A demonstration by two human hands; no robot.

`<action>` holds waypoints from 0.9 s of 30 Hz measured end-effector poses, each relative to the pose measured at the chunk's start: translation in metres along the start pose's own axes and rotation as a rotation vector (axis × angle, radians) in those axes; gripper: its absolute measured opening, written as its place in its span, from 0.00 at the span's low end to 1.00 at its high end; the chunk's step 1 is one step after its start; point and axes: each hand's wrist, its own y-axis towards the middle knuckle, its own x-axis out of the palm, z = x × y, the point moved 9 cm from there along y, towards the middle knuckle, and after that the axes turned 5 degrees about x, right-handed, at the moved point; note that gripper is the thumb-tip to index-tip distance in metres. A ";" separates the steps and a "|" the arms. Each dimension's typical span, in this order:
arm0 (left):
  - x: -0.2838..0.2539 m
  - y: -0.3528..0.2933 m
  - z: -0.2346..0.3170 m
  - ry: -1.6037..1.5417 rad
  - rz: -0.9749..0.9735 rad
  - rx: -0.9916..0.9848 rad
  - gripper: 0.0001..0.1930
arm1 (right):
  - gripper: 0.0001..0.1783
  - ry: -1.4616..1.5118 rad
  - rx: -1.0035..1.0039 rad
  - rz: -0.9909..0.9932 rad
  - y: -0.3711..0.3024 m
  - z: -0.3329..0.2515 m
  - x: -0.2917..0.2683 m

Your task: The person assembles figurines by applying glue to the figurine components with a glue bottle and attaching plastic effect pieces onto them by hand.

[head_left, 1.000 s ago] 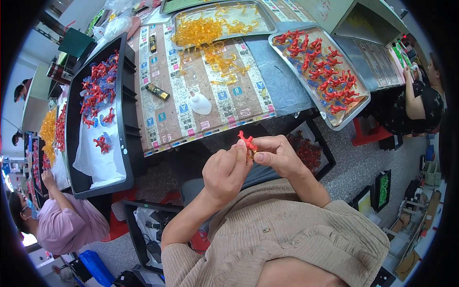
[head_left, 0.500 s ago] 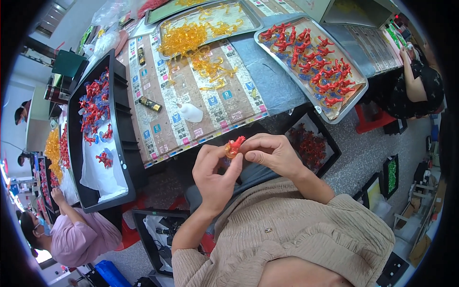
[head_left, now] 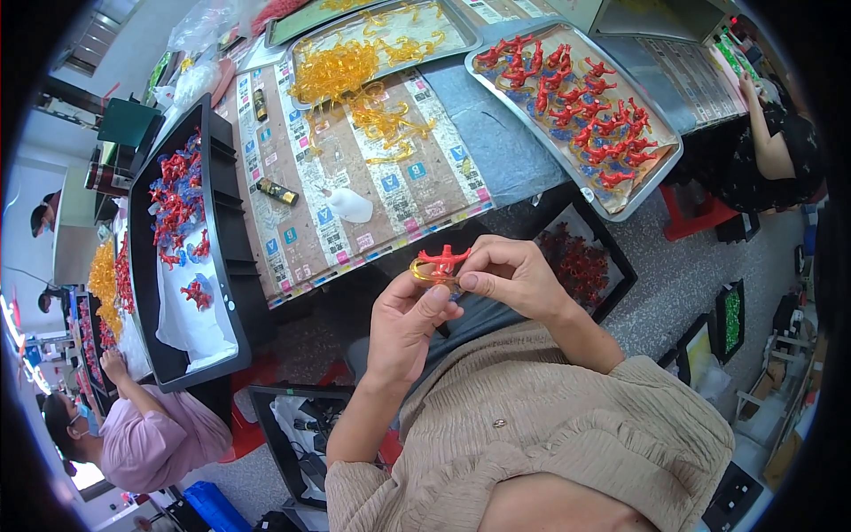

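The person's hands meet in front of the torso, just off the desk's [head_left: 306, 222] near edge, with a small red figurine [head_left: 445, 261] upright between them. The left hand [head_left: 403, 326] rises from below on a steep forearm, its palm turned inward and fingers curled under; its thumb points up and presses the lower part of the piece, where a clear yellow curved strip [head_left: 417, 271] loops out on the left. The right hand [head_left: 512, 279] reaches in from the right with a bent elbow, thumb and forefinger closed at the figurine's right side, the other fingers folded. Past them, a white bottle [head_left: 353, 206] lies on the desk, and a metal tray [head_left: 619, 215] of red pieces sits to the right.
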 end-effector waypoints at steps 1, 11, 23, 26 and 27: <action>0.001 0.000 -0.002 -0.028 -0.009 -0.010 0.16 | 0.06 0.019 -0.006 0.006 0.000 -0.001 -0.001; 0.005 -0.004 -0.010 -0.105 -0.043 -0.079 0.18 | 0.08 -0.046 -0.037 0.187 -0.005 -0.013 -0.023; 0.000 -0.009 -0.009 -0.039 -0.076 -0.045 0.19 | 0.09 -0.301 -0.154 0.058 -0.003 -0.041 -0.003; -0.002 -0.008 -0.009 -0.037 -0.072 -0.039 0.18 | 0.09 -0.377 -0.212 0.048 -0.005 -0.048 0.002; -0.002 -0.008 -0.009 -0.037 -0.069 -0.038 0.18 | 0.09 -0.375 -0.205 0.043 -0.005 -0.047 0.003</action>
